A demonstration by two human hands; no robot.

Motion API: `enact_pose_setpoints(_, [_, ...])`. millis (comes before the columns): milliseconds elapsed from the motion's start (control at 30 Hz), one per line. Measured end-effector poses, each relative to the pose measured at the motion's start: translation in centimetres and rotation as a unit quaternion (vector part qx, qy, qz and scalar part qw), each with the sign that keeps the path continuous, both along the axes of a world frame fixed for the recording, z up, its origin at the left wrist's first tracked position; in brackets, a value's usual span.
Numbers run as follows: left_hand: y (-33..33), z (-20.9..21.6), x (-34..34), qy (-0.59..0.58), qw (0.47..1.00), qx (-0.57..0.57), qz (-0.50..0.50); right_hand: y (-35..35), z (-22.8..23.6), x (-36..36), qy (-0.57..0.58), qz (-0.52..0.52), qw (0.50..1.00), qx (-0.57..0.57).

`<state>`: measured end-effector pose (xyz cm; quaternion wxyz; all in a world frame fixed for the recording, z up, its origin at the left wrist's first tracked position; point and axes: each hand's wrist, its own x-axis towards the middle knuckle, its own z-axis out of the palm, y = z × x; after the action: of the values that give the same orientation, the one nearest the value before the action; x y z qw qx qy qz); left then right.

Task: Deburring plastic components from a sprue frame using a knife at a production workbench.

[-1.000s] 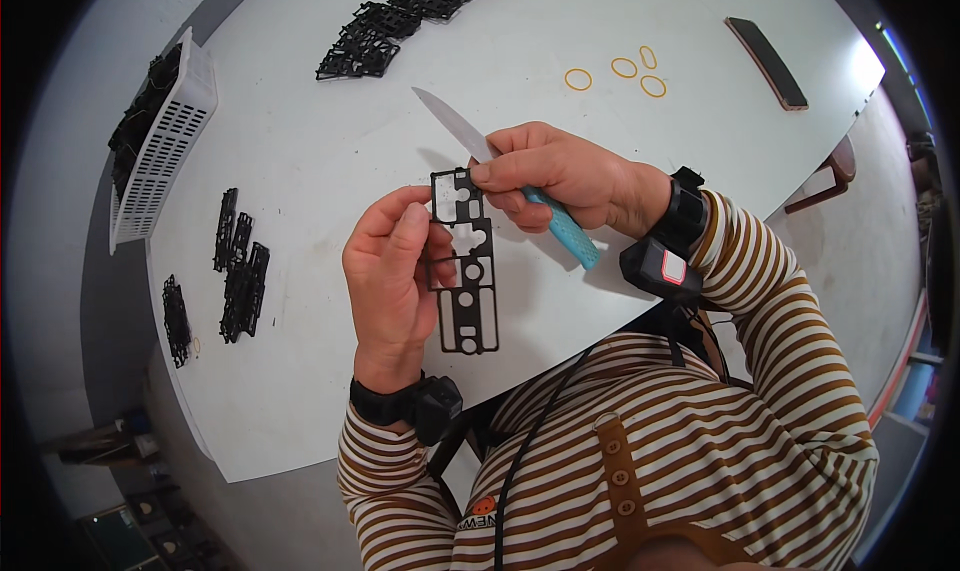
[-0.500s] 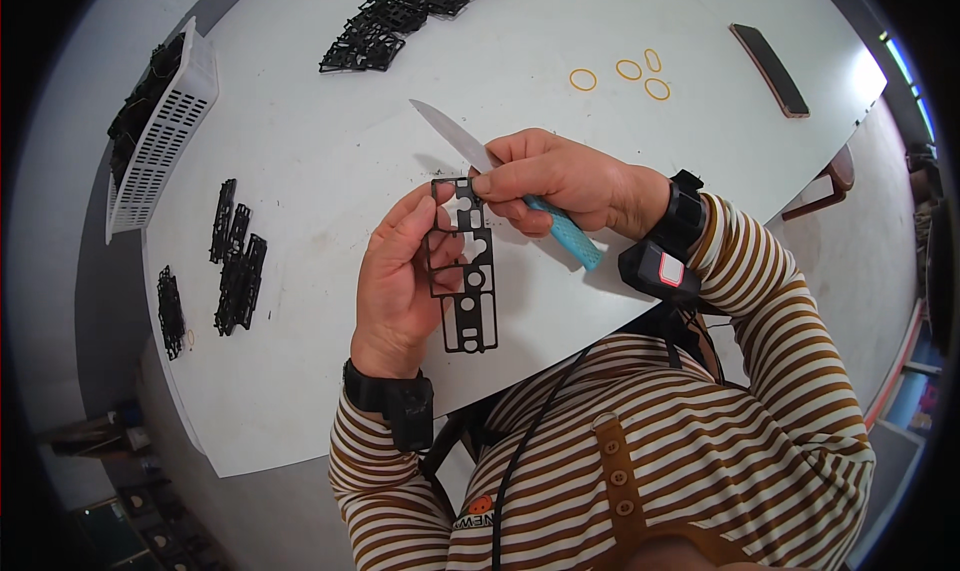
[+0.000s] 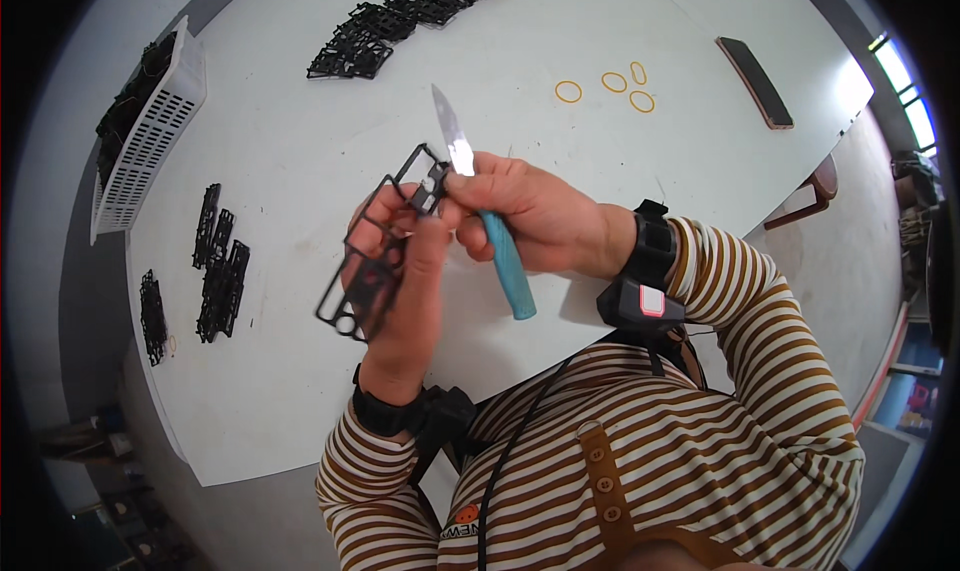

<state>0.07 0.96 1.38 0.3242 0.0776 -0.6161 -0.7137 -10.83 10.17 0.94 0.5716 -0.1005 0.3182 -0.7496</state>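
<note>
One thin black plastic frame with rectangular and round cutouts (image 3: 374, 279) has tilted from near-upright to a slant, above the white tabletop (image 3: 270, 401) toward its near edge. The left hand (image 3: 412, 293) grips it, thumb upward; the right hand (image 3: 535, 213), reaching inward, clasps a silver-bladed, turquoise-handled knife (image 3: 508, 268).

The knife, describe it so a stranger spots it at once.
Over the white table, find the person's right hand. It holds the knife, blade toward the picture's top. Unlike the black openwork frame in the left hand, the knife has a turquoise handle.
</note>
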Motion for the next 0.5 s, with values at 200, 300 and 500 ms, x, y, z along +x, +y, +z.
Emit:
enact_pose_setpoints(200, [-1.5,0.7,0.3,-0.106,0.990,-0.045,0.088,0.6,0.5,-1.1,0.235,0.059,0.965,0.100])
enact_pose_setpoints(300, [-2.6,1.2,0.4,-0.165,0.977,-0.047,0.129,1.2,1.3,-2.0,0.401,0.052,0.905,0.130])
enact_pose_setpoints(500, [-4.6,0.8,0.4,-0.271,0.950,-0.064,0.137,1.8,0.6,-2.0,0.767,0.031,0.620,0.162])
